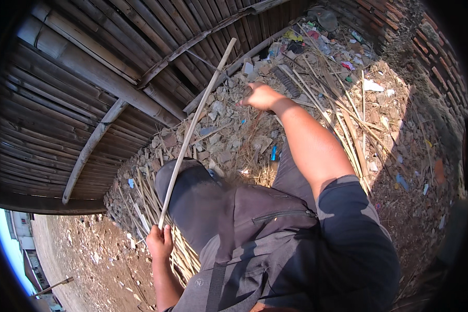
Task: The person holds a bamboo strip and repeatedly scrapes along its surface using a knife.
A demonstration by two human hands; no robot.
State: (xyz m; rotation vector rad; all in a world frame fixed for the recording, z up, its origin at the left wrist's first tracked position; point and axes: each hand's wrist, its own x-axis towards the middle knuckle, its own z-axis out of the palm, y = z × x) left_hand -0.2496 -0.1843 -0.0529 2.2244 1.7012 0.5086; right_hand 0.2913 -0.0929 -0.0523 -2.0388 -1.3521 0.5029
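Observation:
My left hand [159, 242] is closed around the lower end of a long, pale bamboo strip [194, 124]. The strip slants up past my left knee, its far tip in front of the bamboo wall. Reaching forward over the rubble, my right hand [263, 97] is closed, with a small dark brownish piece [247, 91] at its fingers that I cannot make out. Beside my left leg lies a bundle of bamboo strips [184, 256], partly covered by the leg. More loose strips [343, 117] are spread to the right of my right forearm.
A slatted bamboo wall [88, 73] rises at the left and far side. Broken stones [219, 108], straw and a blue scrap [273, 152] cover the ground between my legs. Mixed litter [322, 39] lies in the far corner by a brick wall [434, 60]. A bag [265, 214] hangs across my front.

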